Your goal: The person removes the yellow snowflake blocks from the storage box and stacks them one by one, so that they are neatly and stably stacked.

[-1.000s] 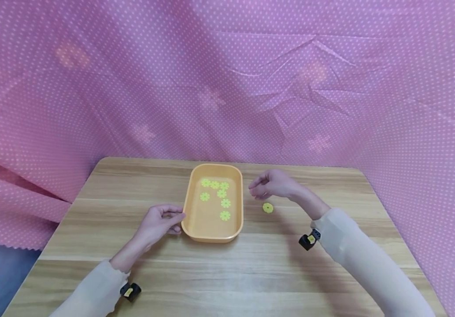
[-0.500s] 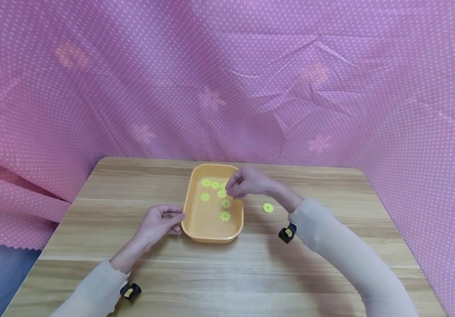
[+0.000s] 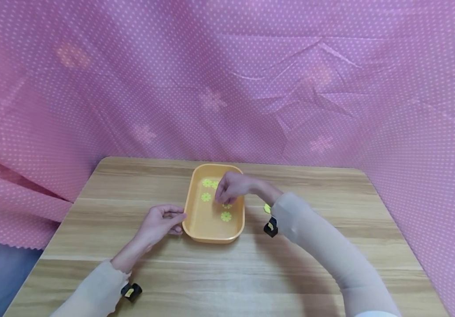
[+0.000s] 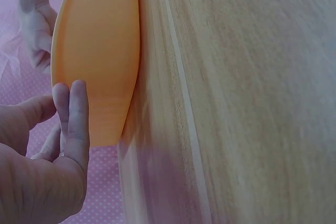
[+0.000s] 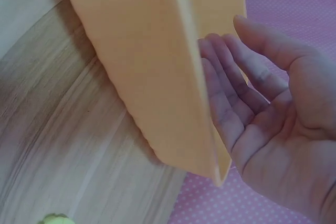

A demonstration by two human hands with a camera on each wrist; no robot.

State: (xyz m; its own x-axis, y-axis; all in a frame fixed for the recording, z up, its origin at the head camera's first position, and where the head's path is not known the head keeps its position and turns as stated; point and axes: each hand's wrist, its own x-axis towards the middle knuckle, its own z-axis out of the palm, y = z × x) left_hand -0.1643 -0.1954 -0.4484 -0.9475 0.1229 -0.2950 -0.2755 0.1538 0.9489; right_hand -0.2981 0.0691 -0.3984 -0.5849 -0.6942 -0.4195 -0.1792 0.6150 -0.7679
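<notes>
An orange plastic tray (image 3: 201,226) lies on the table with several yellow-green flower-shaped discs (image 3: 226,216) on its floor. My left hand (image 3: 153,224) pinches the tray's left rim near its front corner, fingers against the outer wall in the left wrist view. Over the inside of the tray is my right hand (image 3: 235,187), covering some of the discs. In the right wrist view its thumb (image 5: 268,40) stands apart from the loosely bent fingers, with nothing seen between them. The tray wall hides part of those fingers. Another yellow disc (image 3: 267,208) lies on the table, partly behind the right sleeve.
The wooden table (image 3: 211,277) reaches around the tray on all sides. A pink dotted cloth (image 3: 227,88) hangs behind it and at both sides. Each wrist carries a small black camera (image 3: 271,227).
My right hand has moved left from beside the tray, across its right rim, to over the discs inside. The left hand has kept its hold on the rim.
</notes>
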